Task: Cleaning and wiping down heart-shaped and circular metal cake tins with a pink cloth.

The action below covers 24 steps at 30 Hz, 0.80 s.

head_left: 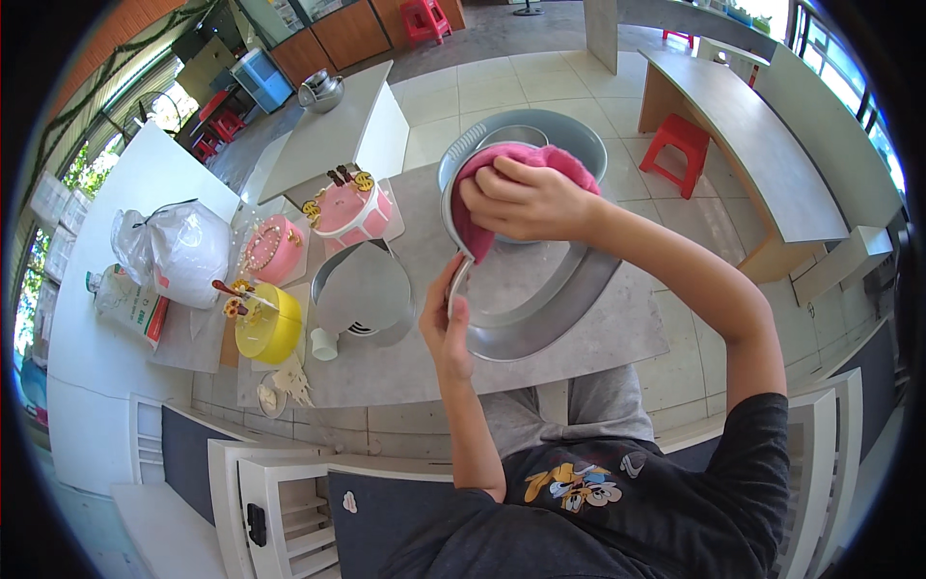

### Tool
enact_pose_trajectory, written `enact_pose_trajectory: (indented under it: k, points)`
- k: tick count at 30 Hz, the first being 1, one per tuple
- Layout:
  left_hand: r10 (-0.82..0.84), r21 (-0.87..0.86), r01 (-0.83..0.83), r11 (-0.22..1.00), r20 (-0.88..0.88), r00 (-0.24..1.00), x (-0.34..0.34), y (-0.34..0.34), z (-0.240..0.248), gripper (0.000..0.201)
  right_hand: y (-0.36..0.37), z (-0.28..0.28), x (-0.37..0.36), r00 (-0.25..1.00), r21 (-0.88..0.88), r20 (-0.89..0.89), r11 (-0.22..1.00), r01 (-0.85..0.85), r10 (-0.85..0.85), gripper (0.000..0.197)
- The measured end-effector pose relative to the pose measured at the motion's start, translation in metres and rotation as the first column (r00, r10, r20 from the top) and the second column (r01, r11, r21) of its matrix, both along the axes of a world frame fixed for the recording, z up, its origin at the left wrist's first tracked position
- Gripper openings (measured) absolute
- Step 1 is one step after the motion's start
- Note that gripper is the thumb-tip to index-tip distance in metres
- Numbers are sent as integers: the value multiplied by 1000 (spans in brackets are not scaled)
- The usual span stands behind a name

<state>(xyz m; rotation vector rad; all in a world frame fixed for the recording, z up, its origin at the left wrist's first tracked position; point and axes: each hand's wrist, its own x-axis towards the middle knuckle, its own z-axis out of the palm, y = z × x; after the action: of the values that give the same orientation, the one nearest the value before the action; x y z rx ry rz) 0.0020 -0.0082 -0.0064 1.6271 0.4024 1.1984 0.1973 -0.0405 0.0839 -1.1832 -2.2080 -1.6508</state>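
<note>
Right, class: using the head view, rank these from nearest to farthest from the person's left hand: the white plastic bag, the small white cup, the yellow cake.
From the left hand:
1. small white cup, to its left
2. yellow cake, farther left, past the cup
3. white plastic bag, farthest left, beyond the cake

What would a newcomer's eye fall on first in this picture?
Probably the deep-pink cloth in the right hand, against a large metal ring that the left hand holds at the table. Next, over to the left, the bright cakes: a yellow one, a pink one beyond it, and another pink one with gold ornaments.
</note>
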Motion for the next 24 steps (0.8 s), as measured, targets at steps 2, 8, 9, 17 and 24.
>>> enact_pose_trajectory:
  k: [2,8,9,17,24]
  points:
    - [-29,-69,31,997,25,999,0,5,-6,55,5,-9,-3,985,14,-79,988,156,-155,19]
    - [190,18,-196,980,182,965,-1,7,-3,50,-31,-68,-38,549,-820,-406,556,134,-731,29]
    - [190,38,-198,979,165,968,4,5,-9,50,-33,-66,-39,550,-822,-403,553,133,-732,29]
    - [236,117,-247,962,95,967,34,-9,4,52,-19,-95,-77,-413,142,-850,614,-777,-326,30]
    - [297,213,-305,928,70,952,10,11,-3,52,-51,-58,-50,484,-679,-734,480,-556,-477,21]
